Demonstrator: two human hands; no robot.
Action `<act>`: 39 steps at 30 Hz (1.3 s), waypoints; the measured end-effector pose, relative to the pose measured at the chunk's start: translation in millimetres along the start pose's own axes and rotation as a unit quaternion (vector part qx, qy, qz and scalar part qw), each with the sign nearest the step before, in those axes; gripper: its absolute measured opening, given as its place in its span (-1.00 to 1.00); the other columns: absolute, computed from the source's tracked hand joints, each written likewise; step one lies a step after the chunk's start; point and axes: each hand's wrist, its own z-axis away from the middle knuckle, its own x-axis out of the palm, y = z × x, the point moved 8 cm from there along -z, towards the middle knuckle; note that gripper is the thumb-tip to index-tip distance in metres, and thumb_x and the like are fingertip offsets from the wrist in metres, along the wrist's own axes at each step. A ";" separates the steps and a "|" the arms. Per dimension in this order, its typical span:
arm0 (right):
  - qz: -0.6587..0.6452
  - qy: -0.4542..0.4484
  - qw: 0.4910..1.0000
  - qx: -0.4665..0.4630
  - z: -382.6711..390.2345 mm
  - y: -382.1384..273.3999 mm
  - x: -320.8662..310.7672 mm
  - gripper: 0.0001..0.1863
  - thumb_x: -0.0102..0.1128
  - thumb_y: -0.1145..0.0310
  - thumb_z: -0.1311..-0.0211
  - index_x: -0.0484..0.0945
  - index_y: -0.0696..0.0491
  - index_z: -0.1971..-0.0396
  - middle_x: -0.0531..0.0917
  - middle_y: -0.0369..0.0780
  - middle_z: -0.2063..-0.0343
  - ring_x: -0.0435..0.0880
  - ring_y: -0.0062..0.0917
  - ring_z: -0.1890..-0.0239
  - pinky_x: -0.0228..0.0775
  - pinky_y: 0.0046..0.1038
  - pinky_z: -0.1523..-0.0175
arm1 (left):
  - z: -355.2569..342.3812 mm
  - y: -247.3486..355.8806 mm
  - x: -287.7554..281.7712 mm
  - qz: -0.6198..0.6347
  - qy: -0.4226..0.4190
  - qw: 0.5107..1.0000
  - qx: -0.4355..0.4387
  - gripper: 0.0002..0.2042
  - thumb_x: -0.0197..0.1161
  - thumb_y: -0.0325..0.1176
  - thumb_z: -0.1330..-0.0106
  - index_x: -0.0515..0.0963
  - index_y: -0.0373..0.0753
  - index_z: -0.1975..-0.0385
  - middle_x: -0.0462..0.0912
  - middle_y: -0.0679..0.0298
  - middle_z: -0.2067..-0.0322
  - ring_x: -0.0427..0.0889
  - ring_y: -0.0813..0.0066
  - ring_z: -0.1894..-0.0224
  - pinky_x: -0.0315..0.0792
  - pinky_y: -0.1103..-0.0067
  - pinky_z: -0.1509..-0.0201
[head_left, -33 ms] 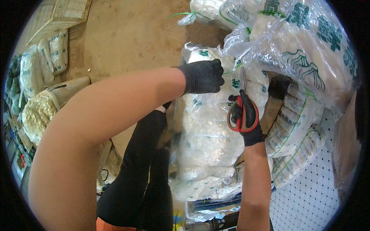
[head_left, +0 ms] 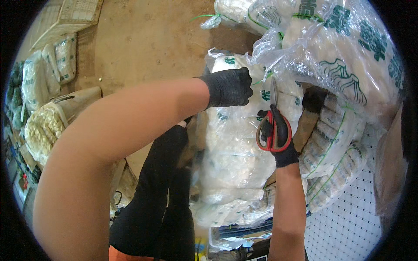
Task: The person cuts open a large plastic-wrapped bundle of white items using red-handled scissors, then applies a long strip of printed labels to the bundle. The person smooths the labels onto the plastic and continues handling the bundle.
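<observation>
My left hand (head_left: 227, 87), in a black glove, is closed in a fist over the far end of a long clear plastic bag (head_left: 237, 143) of pale packs with green print. From the fist a thin green tie (head_left: 261, 80) runs right toward the bag's gathered plastic; the fingers appear closed on its end. Gloved in black too, my right hand (head_left: 285, 152) grips red-handled scissors (head_left: 272, 130) through the loops. Their metal blades point away from me, close to the green tie, and look nearly closed. What lies under the left fist is hidden.
A large printed plastic bag (head_left: 344, 48) bulges at the far right, with smaller tied bags (head_left: 326, 143) below it. On the left are an open bag of pale yellowish pieces (head_left: 41, 130), wrapped packs (head_left: 65, 58) and a white crate (head_left: 72, 17) on the brown floor (head_left: 143, 43).
</observation>
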 end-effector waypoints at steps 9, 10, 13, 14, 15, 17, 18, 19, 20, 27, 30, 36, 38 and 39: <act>-0.053 -0.078 0.990 0.103 11.6 15.1 21.8 -0.63 -0.07 0.20 -0.17 0.41 0.24 0.23 0.53 -0.23 0.58 0.50 -0.58 0.64 0.38 -0.58 0.53 | 5.5 -64.0 8.2 0.403 0.098 0.874 -0.252 -0.90 0.08 -0.32 -0.03 0.40 -0.18 0.53 0.44 0.20 0.45 0.43 0.27 0.32 0.32 0.44 0.17; -0.059 -0.103 0.988 0.101 2.1 10.6 29.3 -0.62 -0.08 0.19 -0.17 0.41 0.24 0.24 0.53 -0.23 0.58 0.49 -0.58 0.65 0.38 -0.59 0.54 | 5.8 -63.4 2.6 0.367 0.118 0.897 -0.216 -0.87 0.09 -0.32 -0.02 0.40 -0.19 0.47 0.45 0.20 0.42 0.44 0.25 0.31 0.32 0.43 0.16; 0.237 -0.032 0.955 -0.178 -23.7 -43.5 23.8 -0.65 -0.12 0.20 -0.20 0.42 0.23 0.30 0.54 -0.21 0.51 0.45 -0.65 0.65 0.34 -0.67 0.58 | 6.6 -68.4 -2.7 0.296 0.145 0.931 -0.159 -0.74 0.13 -0.32 0.01 0.39 -0.22 0.30 0.48 0.17 0.32 0.46 0.20 0.27 0.34 0.43 0.14; 0.228 -0.041 0.953 -0.194 -24.7 -46.6 22.2 -0.68 -0.12 0.24 -0.19 0.42 0.22 0.29 0.54 -0.21 0.49 0.45 -0.66 0.62 0.34 -0.67 0.55 | 7.1 -75.1 1.6 0.301 0.135 0.927 -0.178 -0.69 0.14 -0.32 0.02 0.37 -0.22 0.24 0.48 0.16 0.29 0.47 0.18 0.25 0.34 0.43 0.13; 0.217 -0.053 0.953 -0.206 -28.1 -47.1 20.6 -0.70 -0.11 0.27 -0.18 0.42 0.21 0.28 0.54 -0.22 0.46 0.45 -0.66 0.59 0.33 -0.68 0.53 | 8.6 -79.5 7.5 0.308 0.123 0.922 -0.200 -0.63 0.15 -0.32 0.03 0.35 -0.22 0.17 0.49 0.15 0.26 0.47 0.17 0.23 0.34 0.42 0.12; 0.109 -0.088 0.979 -0.151 -22.3 -45.8 22.1 -0.74 -0.09 0.32 -0.16 0.41 0.21 0.27 0.53 -0.22 0.43 0.45 -0.65 0.55 0.33 -0.68 0.48 | 6.4 -78.8 0.5 0.353 0.069 0.896 -0.260 -0.61 0.18 -0.35 0.00 0.34 -0.24 0.12 0.48 0.10 0.23 0.47 0.20 0.21 0.33 0.49 0.08; 0.098 -0.089 0.986 -0.100 -22.6 -37.3 25.4 -0.71 -0.10 0.30 -0.16 0.40 0.21 0.25 0.53 -0.21 0.43 0.45 -0.61 0.55 0.34 -0.62 0.45 | 11.0 -77.7 -0.6 0.372 0.041 0.880 -0.293 -0.59 0.19 -0.37 -0.01 0.34 -0.25 0.09 0.48 0.08 0.22 0.47 0.22 0.20 0.32 0.53 0.06; 0.086 -0.088 0.991 -0.049 -22.0 -29.6 28.7 -0.69 -0.10 0.27 -0.16 0.39 0.21 0.23 0.53 -0.20 0.44 0.45 -0.57 0.55 0.35 -0.56 0.41 | 17.0 -80.4 6.5 0.401 0.089 0.865 -0.289 -0.64 0.14 -0.38 -0.08 0.34 -0.26 0.09 0.48 0.10 0.22 0.47 0.28 0.18 0.31 0.54 0.03; 0.076 -0.087 0.993 0.001 -21.4 -23.3 32.0 -0.67 -0.11 0.25 -0.16 0.39 0.21 0.21 0.52 -0.19 0.44 0.45 -0.53 0.55 0.37 -0.50 0.38 | 20.5 -83.0 11.9 0.428 0.070 0.853 -0.289 -0.66 0.12 -0.39 -0.09 0.34 -0.26 0.10 0.48 0.11 0.21 0.46 0.31 0.17 0.30 0.54 0.02; -0.057 -0.207 0.976 -0.045 -45.8 -39.2 52.9 -0.62 -0.15 0.09 -0.16 0.37 0.06 0.19 0.50 -0.17 0.35 0.50 -0.39 0.34 0.38 -0.34 0.20 | 10.2 -88.3 -4.1 0.392 -0.007 0.875 -0.285 -0.71 0.04 -0.45 -0.16 0.34 -0.26 0.09 0.43 0.19 0.13 0.40 0.46 0.10 0.22 0.59 -0.09; 0.029 -0.221 0.971 -0.085 -56.2 -42.2 36.6 -0.63 -0.20 0.10 -0.17 0.36 0.05 0.18 0.50 -0.21 0.33 0.49 -0.41 0.30 0.38 -0.35 0.19 | 5.0 -81.3 -4.6 0.192 -0.052 0.958 -0.206 -0.75 0.05 -0.41 -0.14 0.39 -0.19 0.15 0.46 0.18 0.19 0.41 0.36 0.09 0.20 0.52 -0.11; 0.354 -0.069 0.914 -0.188 -52.5 -50.1 10.4 -0.66 -0.18 0.15 -0.14 0.40 0.06 0.22 0.52 -0.23 0.43 0.49 -0.44 0.37 0.36 -0.39 0.27 | 18.7 -79.7 8.4 -0.023 -0.028 0.986 -0.164 -0.84 0.03 -0.28 -0.06 0.51 0.02 0.36 0.52 0.27 0.24 0.39 0.20 0.02 0.02 0.33 -0.23; 0.449 -0.083 0.857 -0.240 -25.4 -62.4 25.8 -0.68 -0.05 0.24 -0.09 0.41 0.09 0.20 0.53 -0.23 0.45 0.52 -0.44 0.42 0.37 -0.45 0.32 | 27.7 -71.3 -4.6 -0.081 0.008 0.984 -0.160 -0.81 0.02 -0.25 -0.07 0.50 0.01 0.32 0.50 0.27 0.20 0.37 0.19 0.00 -0.03 0.32 -0.26; 0.390 -0.086 0.894 -0.201 -14.4 -63.7 27.1 -0.69 -0.01 0.27 -0.08 0.42 0.10 0.20 0.53 -0.23 0.47 0.52 -0.45 0.45 0.37 -0.48 0.35 | 25.4 -69.4 -3.8 -0.108 -0.040 0.980 -0.164 -0.79 0.01 -0.25 -0.09 0.50 -0.01 0.29 0.50 0.26 0.18 0.37 0.17 0.00 -0.03 0.32 -0.26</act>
